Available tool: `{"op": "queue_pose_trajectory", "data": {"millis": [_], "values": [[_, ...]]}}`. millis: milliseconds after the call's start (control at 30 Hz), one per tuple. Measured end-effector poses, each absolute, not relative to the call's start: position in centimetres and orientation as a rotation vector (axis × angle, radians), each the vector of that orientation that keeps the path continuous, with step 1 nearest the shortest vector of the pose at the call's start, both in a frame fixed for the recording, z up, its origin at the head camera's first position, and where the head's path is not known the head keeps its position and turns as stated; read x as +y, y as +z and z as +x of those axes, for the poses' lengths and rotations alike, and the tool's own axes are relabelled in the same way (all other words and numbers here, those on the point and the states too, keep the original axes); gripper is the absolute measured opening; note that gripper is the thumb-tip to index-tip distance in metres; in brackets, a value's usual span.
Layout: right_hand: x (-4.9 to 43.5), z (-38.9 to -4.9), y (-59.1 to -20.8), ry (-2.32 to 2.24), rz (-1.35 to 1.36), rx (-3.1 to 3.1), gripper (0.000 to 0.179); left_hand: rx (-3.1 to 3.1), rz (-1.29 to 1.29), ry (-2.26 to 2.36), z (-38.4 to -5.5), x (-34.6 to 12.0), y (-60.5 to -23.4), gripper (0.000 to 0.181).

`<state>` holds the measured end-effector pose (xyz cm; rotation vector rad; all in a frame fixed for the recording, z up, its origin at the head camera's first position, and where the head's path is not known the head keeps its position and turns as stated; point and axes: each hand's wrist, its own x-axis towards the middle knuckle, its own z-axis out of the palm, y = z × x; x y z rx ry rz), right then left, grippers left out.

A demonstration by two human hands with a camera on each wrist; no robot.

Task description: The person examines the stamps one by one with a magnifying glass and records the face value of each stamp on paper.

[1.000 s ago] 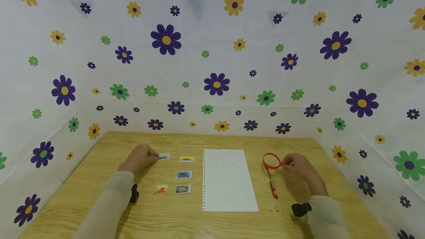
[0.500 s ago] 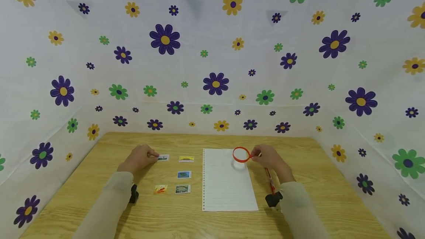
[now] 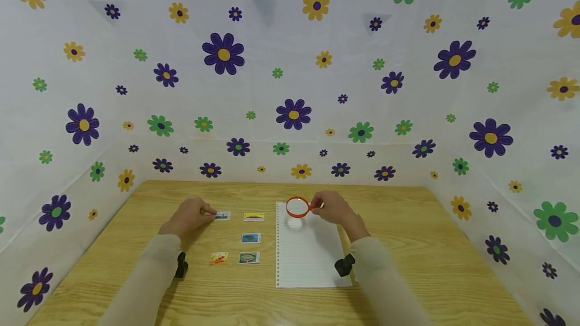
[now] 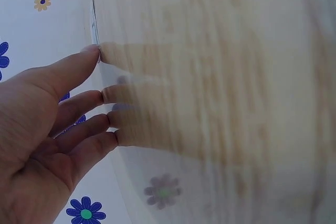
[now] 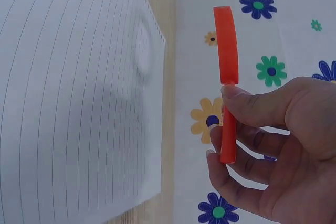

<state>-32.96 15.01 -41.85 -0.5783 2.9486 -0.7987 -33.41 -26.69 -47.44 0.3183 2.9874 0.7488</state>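
My left hand [image 3: 188,217] pinches the left end of a small picture stamp [image 3: 222,216] at the back left of the table. In the left wrist view that stamp [image 4: 94,22] shows edge-on at the thumb, and the other fingertips of the left hand rest at the tabletop. My right hand [image 3: 333,209] grips a red magnifying glass [image 3: 297,217] by its short handle, above the back of a lined sheet of paper [image 3: 312,260]. Seen from the right wrist, the magnifying glass [image 5: 227,45] is edge-on between thumb and fingers, apart from the paper.
Several more stamps lie left of the paper: a yellow one [image 3: 254,217], a blue one [image 3: 251,238], a green-grey one [image 3: 249,257] and an orange one [image 3: 219,258]. White flowered cloth [image 3: 290,84] walls the wooden table [image 3: 235,296] at back and sides.
My right hand has carried the magnifying glass leftward from the table's right side to over the paper. The red pen it was beside is now hidden by my arm. The left hand stays put.
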Motion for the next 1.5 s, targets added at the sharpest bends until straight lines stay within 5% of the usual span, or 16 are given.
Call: {"op": "queue_pose_trajectory", "data": {"millis": [733,1500], "values": [[6.1,-33.0,-41.5,-0.773,-0.747,2.980,0.005,2.966,0.301,0.756,-33.3,-26.6,-47.6,0.019],[-0.8,-33.0,-44.0,-0.795,-0.631,3.047,0.005,2.967,0.260,0.767,-33.2,-26.5,-47.4,0.018]]}}
